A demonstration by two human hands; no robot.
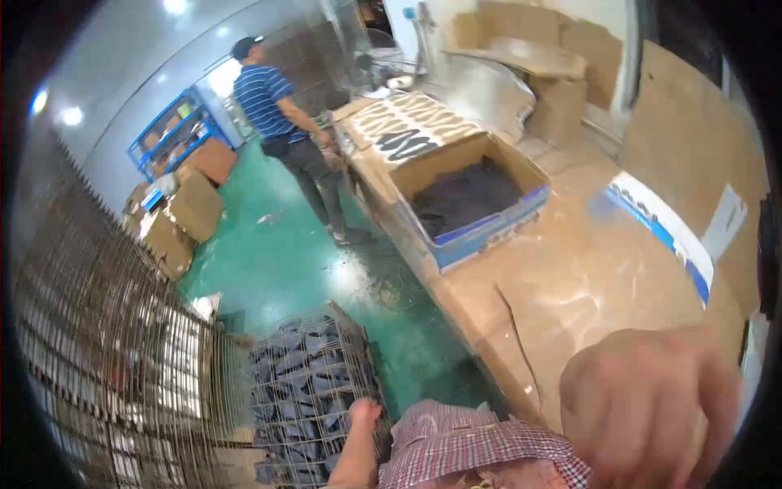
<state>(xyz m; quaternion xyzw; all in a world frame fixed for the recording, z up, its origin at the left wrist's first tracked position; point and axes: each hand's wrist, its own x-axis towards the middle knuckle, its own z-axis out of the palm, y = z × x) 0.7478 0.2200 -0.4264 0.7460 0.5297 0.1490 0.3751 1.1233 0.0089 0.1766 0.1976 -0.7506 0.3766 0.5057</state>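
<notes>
My left hand (365, 412) is down at the right edge of a wire rack (330, 314), with its fingers curled closed at the wires. Inside that rack lie many dark grey, flat-looking pieces (301, 367), too small to name. Large and close on the right, my right hand (652, 399) is raised above the near end of the cardboard-covered table (562, 285). Motion blurs it, its fingers point downward, and I see no held thing. Farther along the table stands an open carton (472, 236) partly filled with dark pieces (468, 196).
Beyond the carton, a board holds rows of sole-shaped tan and black pieces (411, 122). A person in a striped shirt (269, 102) stands at the table's far left side. Tall wire racks (114, 326) fill my left. Cartons (195, 204) and a blue shelf (175, 130) stand beyond the green floor (252, 244).
</notes>
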